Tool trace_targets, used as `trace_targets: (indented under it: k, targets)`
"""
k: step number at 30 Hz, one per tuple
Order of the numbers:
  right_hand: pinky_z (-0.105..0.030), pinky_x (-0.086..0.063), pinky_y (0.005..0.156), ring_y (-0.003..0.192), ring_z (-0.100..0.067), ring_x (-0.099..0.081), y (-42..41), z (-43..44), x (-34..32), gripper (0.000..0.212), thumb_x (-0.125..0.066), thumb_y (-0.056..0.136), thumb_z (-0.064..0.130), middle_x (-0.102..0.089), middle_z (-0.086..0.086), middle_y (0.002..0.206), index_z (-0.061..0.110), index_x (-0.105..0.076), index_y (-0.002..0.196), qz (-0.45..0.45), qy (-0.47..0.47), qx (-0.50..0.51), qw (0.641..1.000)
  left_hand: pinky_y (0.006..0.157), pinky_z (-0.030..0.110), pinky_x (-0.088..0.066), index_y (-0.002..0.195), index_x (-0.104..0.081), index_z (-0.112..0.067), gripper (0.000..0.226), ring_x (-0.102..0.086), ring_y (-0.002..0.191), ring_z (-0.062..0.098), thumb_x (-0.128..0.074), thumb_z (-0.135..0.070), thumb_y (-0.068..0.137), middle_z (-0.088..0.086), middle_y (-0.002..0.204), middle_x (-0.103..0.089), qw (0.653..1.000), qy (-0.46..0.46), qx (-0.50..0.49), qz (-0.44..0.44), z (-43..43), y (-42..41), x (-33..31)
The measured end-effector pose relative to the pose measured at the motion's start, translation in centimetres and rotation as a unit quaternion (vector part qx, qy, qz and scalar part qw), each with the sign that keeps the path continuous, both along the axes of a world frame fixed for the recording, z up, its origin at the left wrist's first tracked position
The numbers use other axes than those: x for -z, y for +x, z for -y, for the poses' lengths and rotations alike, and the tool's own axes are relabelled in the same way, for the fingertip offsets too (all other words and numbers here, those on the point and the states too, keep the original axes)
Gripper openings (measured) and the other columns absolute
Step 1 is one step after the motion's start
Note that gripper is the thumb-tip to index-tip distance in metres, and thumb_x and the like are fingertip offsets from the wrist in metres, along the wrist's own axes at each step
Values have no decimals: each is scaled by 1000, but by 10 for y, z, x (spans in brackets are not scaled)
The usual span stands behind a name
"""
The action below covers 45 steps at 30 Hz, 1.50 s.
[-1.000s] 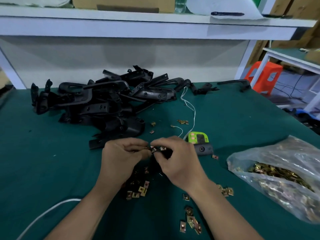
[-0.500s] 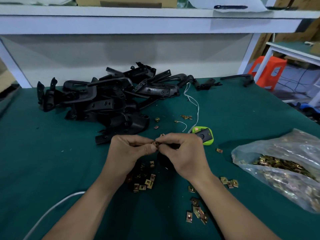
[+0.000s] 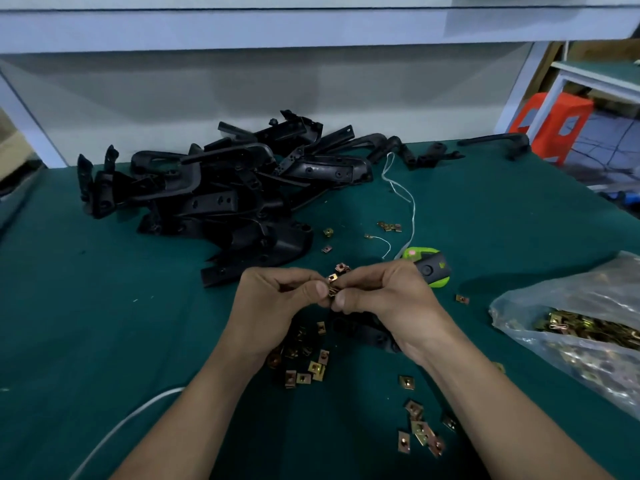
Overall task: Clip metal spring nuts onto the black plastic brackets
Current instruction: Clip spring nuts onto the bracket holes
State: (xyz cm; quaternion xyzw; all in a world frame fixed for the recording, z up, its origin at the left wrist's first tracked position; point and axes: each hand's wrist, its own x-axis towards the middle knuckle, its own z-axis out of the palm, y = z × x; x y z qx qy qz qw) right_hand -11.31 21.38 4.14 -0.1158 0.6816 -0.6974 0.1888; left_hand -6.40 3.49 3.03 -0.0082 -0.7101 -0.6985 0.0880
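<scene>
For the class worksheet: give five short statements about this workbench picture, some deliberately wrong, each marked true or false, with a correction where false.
1. The left hand and right hand both pinch a small cluster of spring nuts between them. True.
2. The pile of black plastic brackets lies right of the clear plastic bag. False: the pile lies at the far left, the bag at the right edge.
3. The clear plastic bag holds many spring nuts. True.
4. The table cover is red. False: it is green.
5. Loose spring nuts lie scattered on the cover near the forearms. True.
</scene>
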Motion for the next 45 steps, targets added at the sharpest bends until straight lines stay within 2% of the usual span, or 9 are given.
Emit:
trace_targets:
  k: [13, 16, 19, 23, 26, 31, 39, 42, 45]
  targets:
    - [-30, -56, 77, 73, -26, -68, 3, -7, -4, 18, -72, 78, -16, -72, -31, 86, -12, -73, 95, 15, 2, -66, 998, 74, 20, -55, 79, -83, -15, 13, -73, 76, 16, -80, -27, 76, 12, 77, -77, 998, 30, 51, 36, 7, 3, -1]
    - [-30, -58, 87, 86, -19, -75, 4, -5, -7, 19, -75, 82, -6, -79, -8, 88, 5, -80, 97, -101, 93, -20, 990, 72, 16, -52, 74, -81, -16, 19, -71, 73, 11, -75, -28, 87, 7, 73, -76, 1000, -15, -23, 7, 3, 2, 2]
    - [-8, -48, 89, 96, 4, -66, 1, -16, -10, 49, -63, 78, -11, -74, 18, 93, 27, -81, 103, -331, 274, 84, 899, 62, 13, -51, 70, -81, -29, 17, -70, 64, 6, -78, -26, 87, -4, 68, -75, 986, -105, -130, 7, 5, 1, 5]
    - [-14, -29, 93, 100, -12, -46, -5, -25, -9, 72, -66, 65, -11, -63, 5, 106, 36, -73, 120, -350, 474, -46, 807, 51, 13, -46, 69, -78, -37, 16, -60, 51, 3, -81, -28, 82, -15, 53, -65, 939, -279, -199, 36, 7, 6, 9]
    - [-18, -33, 79, 102, -18, -56, -5, -20, -4, 73, -67, 70, -7, -67, 5, 104, 45, -69, 121, -326, 501, -12, 801, 79, 30, -52, 89, -81, -36, 19, -52, 59, 8, -81, -18, 81, -9, 48, -51, 887, -403, -224, -18, 3, 7, 7]
    - [-33, -40, 67, 99, -28, -61, -7, -29, -7, 66, -69, 69, 8, -70, 7, 101, 49, -59, 119, -369, 508, 106, 771, 87, 32, -42, 82, -80, -40, 7, -53, 83, 7, -74, -38, 77, -18, 77, -60, 856, -507, -86, -41, -4, 13, 3]
    - [-37, -46, 68, 91, -33, -61, -11, -35, 0, 44, -71, 77, 19, -62, 1, 90, 32, -58, 117, -333, 499, 158, 784, 70, 17, -43, 66, -73, -38, 19, -59, 79, -2, -87, -26, 71, -27, 80, -63, 900, -434, -28, 42, -4, 13, -2]
    - [-35, -42, 66, 88, -31, -58, -12, -32, 5, 33, -71, 81, 21, -44, 6, 85, 26, -60, 111, -323, 502, 144, 789, 64, 11, -44, 72, -73, -42, 19, -63, 72, -8, -84, -26, 74, -33, 71, -66, 914, -390, -98, 48, -8, 15, 4]
    - [-38, -49, 67, 86, -29, -56, -12, -28, 5, 30, -73, 79, 21, -50, 6, 86, 25, -60, 106, -341, 461, 167, 802, 65, 14, -51, 85, -75, -47, 22, -68, 69, -7, -81, -26, 80, -25, 71, -72, 953, -234, -185, 44, -9, 11, 7]
